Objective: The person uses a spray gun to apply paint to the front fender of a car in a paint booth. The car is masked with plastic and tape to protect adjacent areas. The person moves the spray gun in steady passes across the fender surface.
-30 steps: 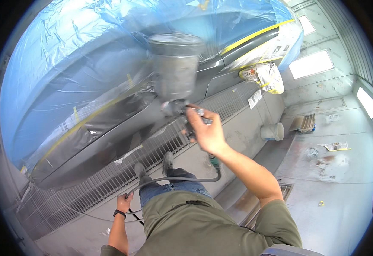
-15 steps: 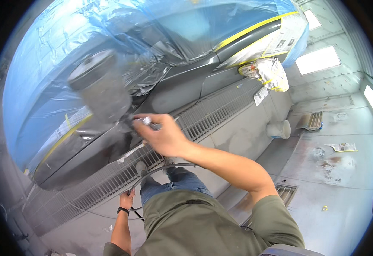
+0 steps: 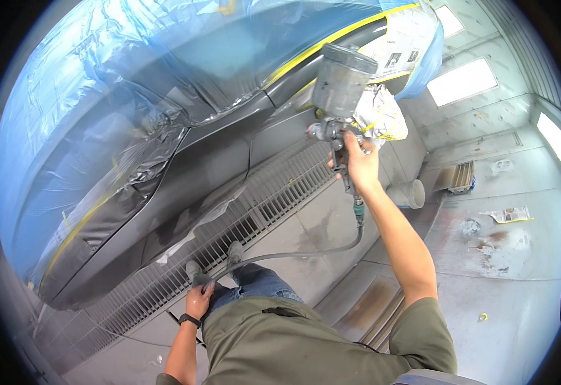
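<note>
In the head view, right of centre, gripping the spray gun [image 3: 336,132] in the right hand [image 3: 362,165], wrapping the fingers round its handle. Holding its long axis nearly up and down the picture, having the paint cup [image 3: 343,83] above the hand and the green hose fitting [image 3: 359,210] below. Facing the nozzle leftward, toward the dark grey car panel [image 3: 216,151], thereby setting the gun's axis across that panel's slanting length, lower left to upper right. Lying between panel and right arm in the picture, but not showing plainly how wide a gap. Down by the jeans leg [image 3: 258,280], well apart from the gun, closing the left hand [image 3: 199,299] around the hose [image 3: 293,255], thus leaving the right hand nearer the gun.
</note>
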A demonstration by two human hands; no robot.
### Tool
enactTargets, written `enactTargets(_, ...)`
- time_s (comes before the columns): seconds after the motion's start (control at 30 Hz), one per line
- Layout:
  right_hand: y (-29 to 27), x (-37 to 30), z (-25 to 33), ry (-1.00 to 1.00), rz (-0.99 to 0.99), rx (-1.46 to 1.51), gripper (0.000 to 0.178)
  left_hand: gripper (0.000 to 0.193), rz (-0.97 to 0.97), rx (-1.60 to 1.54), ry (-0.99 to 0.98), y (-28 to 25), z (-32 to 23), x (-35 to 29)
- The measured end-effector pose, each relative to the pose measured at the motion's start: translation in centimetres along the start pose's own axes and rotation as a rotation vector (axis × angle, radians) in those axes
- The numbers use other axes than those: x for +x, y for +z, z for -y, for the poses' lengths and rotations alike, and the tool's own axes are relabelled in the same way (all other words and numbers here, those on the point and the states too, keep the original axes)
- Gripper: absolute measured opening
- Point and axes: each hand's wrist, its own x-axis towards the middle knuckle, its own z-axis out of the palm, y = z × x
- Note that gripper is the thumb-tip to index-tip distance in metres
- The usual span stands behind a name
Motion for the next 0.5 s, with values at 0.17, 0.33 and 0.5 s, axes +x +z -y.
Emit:
enactTargets(0.17, -3.9, 3.7, -0.5, -0.043, -0.191, -0.12, 0.045, 0.045, -0.034, -0.002, 0.048, -0.6, -2.4, -0.2)
enactTargets(0.33, -4.0, 5.5, -0.6, -0.132, -0.356, -0.262, 0.046, 0.046, 0.007, -0.006, 0.067, -2.5, -1.5, -0.8)
enactTargets(0.5, -0.8, 4.3, -0.2, -0.225, -0.489, -0.449, 0.042, 0.046, 0.017, 0.004, 0.062, -5.8, 2.1, -2.4)
